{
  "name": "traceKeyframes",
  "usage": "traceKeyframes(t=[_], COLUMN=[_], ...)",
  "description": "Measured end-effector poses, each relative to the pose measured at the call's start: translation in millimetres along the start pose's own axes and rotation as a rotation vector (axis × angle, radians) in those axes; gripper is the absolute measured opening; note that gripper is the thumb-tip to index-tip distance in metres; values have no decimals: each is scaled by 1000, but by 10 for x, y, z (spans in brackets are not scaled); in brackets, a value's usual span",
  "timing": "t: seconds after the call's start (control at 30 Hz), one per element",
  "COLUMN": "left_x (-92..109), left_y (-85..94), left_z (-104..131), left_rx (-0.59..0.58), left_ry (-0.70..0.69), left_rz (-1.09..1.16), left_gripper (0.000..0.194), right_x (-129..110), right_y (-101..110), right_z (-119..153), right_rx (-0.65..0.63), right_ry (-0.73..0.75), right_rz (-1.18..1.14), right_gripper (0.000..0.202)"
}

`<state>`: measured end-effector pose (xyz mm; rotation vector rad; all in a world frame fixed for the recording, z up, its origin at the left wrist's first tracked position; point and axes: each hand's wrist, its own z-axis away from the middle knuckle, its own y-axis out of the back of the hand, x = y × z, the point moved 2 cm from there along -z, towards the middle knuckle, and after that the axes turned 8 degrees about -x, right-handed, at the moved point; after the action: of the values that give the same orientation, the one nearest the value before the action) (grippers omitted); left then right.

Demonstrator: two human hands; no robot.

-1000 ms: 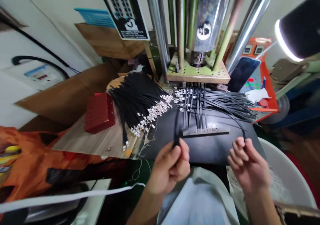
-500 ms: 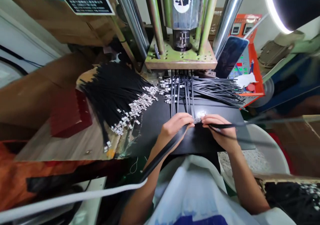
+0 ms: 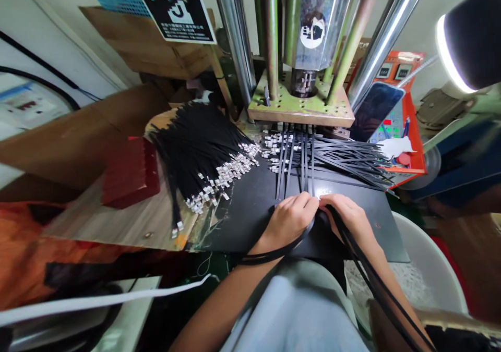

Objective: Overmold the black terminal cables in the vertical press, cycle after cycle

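Fingertips pinched together, my left hand (image 3: 295, 214) and my right hand (image 3: 348, 214) nearly meet above the black work plate (image 3: 250, 216). Black flat cables (image 3: 274, 256) run from my left hand across the left wrist. From my right hand, more black cables (image 3: 364, 274) hang down along the right forearm. The ends between the fingers are mostly hidden. Just beyond the hands, several cables (image 3: 303, 167) stretch from under the press (image 3: 301, 113) towards me. A heap of black cables with clear plugs (image 3: 230, 172) lies to the left.
Another bundle of cables (image 3: 348, 156) lies right of the press. A dark red block (image 3: 131, 172) stands on the wooden board at left. An orange control box (image 3: 417, 143), a lamp (image 3: 469, 39) and a white tub (image 3: 450, 268) are at right. A white rod (image 3: 117, 297) juts in at lower left.
The view has shifted, so the bench sits lower and further right. Both hands have turned inwards and come closer together. The held cables now droop over my wrist and forearm.
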<state>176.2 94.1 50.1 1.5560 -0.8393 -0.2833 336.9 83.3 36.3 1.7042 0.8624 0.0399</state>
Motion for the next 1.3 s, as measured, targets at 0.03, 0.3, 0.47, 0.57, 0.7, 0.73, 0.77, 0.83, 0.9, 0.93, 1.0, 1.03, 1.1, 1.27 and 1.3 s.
traceKeyframes(t=[0.03, 0.3, 0.47, 0.57, 0.7, 0.73, 0.77, 0.83, 0.9, 0.93, 1.0, 1.03, 1.1, 1.27, 1.3], left_x=[13, -240, -230, -128, -83, -103, -133, -206, -278, -310, -366, -392, -441, -508, -496], left_y=[30, -35, 7, 109, 212, 219, 217, 191, 148, 127, 103, 104, 141, 352, 384], left_z=[-16, 82, 111, 66, 30, 37, 49, 81, 113, 128, 163, 186, 246, 435, 457], left_rx=[-41, 94, 95, -96, -269, -287, -291, -244, -127, -48, 118, 189, 296, 560, 592], left_ry=[15, 5, 33, 107, 82, 72, 66, 52, 41, 39, 47, 48, 28, 19, 27], left_rz=[-29, 391, 278, 160, 92, 115, 155, 247, 302, 306, 283, 267, 235, 53, 47], left_gripper=[24, 13, 18, 20, 17, 18, 21, 25, 25, 22, 17, 16, 17, 8, 8], right_x=[2, 62, 126, 106, 82, 83, 86, 103, 121, 126, 124, 117, 96, 110, 129], right_y=[-4, 13, 79, 32, -60, -75, -87, -104, -111, -113, -117, -120, -121, -46, -26], right_z=[-16, -69, 34, 75, 103, 111, 119, 133, 142, 146, 152, 156, 161, 143, 136], right_rx=[-25, -30, 209, 165, 160, 181, 200, 213, 206, 203, 181, 163, 127, 70, 59], right_ry=[-11, -10, -62, -9, 14, 10, 0, -28, -45, -43, -30, -24, -24, -66, -74], right_rz=[22, -241, -373, -353, -235, -210, -196, -202, -232, -242, -238, -224, -179, -186, -227], right_gripper=[20, 21, 23, 17, 19, 20, 21, 21, 19, 18, 18, 19, 22, 24, 24])
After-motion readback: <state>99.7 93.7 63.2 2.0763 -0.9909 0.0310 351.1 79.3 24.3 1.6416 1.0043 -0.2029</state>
